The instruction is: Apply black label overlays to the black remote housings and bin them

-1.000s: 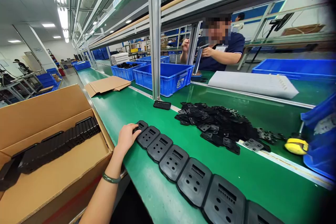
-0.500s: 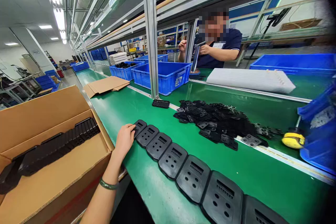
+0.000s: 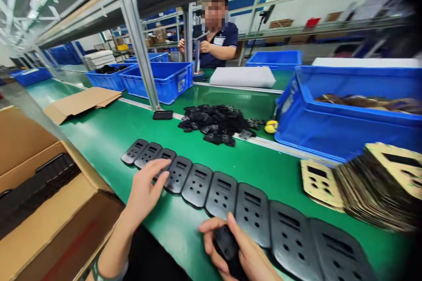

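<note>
A row of overlapping black plastic plates (image 3: 227, 193), each with holes and a slot, runs across the green bench (image 3: 108, 131). My left hand (image 3: 145, 191) rests with fingers apart on the plates near the row's left end. My right hand (image 3: 237, 252) at the bottom edge grips a small black object (image 3: 226, 243) close to the row's near side. At the left stands a cardboard box (image 3: 39, 224) with black parts stacked on edge (image 3: 36, 186).
A heap of small black parts (image 3: 216, 123) and a yellow tool (image 3: 271, 127) lie mid-bench. A big blue bin (image 3: 343, 118) and a fanned stack of tan gaskets (image 3: 372, 182) sit at the right. Blue bins (image 3: 158, 81), flat cardboard (image 3: 82, 101) and a co-worker (image 3: 216, 39) are beyond.
The view has swung right, bringing in the blue bin and gaskets. My left hand has slid right along the row. My right hand has come into view holding a black object.
</note>
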`<state>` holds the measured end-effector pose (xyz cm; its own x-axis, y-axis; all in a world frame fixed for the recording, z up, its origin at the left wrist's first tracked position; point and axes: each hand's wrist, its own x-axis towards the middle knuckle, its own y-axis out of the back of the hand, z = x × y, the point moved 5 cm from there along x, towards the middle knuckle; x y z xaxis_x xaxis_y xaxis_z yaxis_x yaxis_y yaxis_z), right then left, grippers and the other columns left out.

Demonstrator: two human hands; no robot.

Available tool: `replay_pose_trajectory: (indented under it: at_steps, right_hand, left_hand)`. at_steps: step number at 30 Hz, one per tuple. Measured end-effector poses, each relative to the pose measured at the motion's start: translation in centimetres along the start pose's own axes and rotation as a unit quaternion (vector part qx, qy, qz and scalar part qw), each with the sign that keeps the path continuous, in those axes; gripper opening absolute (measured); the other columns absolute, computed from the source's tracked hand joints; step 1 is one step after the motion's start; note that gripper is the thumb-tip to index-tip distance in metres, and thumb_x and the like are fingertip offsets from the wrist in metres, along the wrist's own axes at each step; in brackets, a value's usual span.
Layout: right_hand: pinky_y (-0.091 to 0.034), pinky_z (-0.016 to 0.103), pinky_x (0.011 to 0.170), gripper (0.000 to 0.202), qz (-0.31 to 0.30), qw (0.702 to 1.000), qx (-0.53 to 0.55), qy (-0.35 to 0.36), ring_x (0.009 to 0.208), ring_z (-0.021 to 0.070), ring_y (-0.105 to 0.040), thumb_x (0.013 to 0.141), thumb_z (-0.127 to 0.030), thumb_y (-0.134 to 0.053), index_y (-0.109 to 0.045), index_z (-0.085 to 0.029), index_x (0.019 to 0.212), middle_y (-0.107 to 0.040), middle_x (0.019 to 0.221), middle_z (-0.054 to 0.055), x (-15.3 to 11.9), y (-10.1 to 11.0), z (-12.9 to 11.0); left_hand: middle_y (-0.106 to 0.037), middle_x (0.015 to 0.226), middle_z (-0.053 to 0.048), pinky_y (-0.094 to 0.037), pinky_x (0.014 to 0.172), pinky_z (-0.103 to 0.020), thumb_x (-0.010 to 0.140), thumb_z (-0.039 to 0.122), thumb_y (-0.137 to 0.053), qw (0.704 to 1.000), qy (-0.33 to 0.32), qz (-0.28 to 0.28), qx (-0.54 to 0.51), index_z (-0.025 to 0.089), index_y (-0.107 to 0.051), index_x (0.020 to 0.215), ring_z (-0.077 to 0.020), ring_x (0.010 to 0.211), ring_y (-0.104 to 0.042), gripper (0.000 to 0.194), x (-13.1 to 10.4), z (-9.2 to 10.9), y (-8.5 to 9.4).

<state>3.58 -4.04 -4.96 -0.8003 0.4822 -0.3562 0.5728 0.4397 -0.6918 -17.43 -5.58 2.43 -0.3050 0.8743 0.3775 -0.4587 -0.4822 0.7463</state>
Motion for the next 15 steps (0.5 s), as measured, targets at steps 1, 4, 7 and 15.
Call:
replay_pose_trajectory:
  at_steps: [1,4,7,15]
  right_hand:
    - [-0.019,0.013,0.031,0.049,-0.006,1.000,0.013,-0.002,0.043,0.0049,-0.034,0.083,-0.062,-0.052,-0.067,-0.016,0.091,-0.057,0.070,0.003,0.0,-0.1,0.0]
    - [-0.021,0.013,0.030,0.056,-0.020,0.999,0.025,-0.005,0.038,0.0039,-0.032,0.085,-0.066,-0.044,-0.064,-0.014,0.082,-0.053,0.060,0.001,0.1,0.1,0.1]
    - [-0.021,0.013,0.029,0.063,-0.026,0.999,0.029,-0.020,0.033,0.0030,-0.027,0.083,-0.072,-0.036,-0.057,-0.014,0.070,-0.045,0.047,-0.003,0.2,0.4,0.6]
    - [-0.018,0.012,0.031,0.034,-0.045,0.999,0.011,0.028,0.039,0.0033,-0.026,0.086,-0.049,-0.056,-0.056,-0.015,0.081,-0.047,0.056,-0.004,0.0,0.2,-0.3]
  left_hand:
    - [-0.064,0.114,-0.004,-0.045,0.094,-0.031,0.091,0.026,-0.050,0.997,-0.013,-0.047,-0.055,0.025,-0.061,0.116,-0.0179,0.107,-0.057,0.028,-0.6,2.1,-1.0]
    - [-0.063,0.106,-0.004,-0.047,0.088,-0.028,0.089,0.026,-0.053,0.970,-0.017,-0.186,-0.156,0.025,-0.062,0.113,-0.0162,0.098,-0.059,0.026,-2.5,7.1,-3.7]
    - [-0.059,0.109,-0.004,-0.045,0.089,-0.029,0.078,0.020,-0.068,0.951,-0.036,-0.258,-0.166,0.025,-0.065,0.106,-0.0185,0.101,-0.056,0.029,-3.8,9.8,-5.3]
    - [-0.059,0.092,-0.002,-0.045,0.077,-0.024,0.079,0.004,-0.059,0.972,-0.116,-0.080,-0.191,0.022,-0.066,0.083,-0.0135,0.087,-0.057,0.020,-4.7,9.2,-3.4]
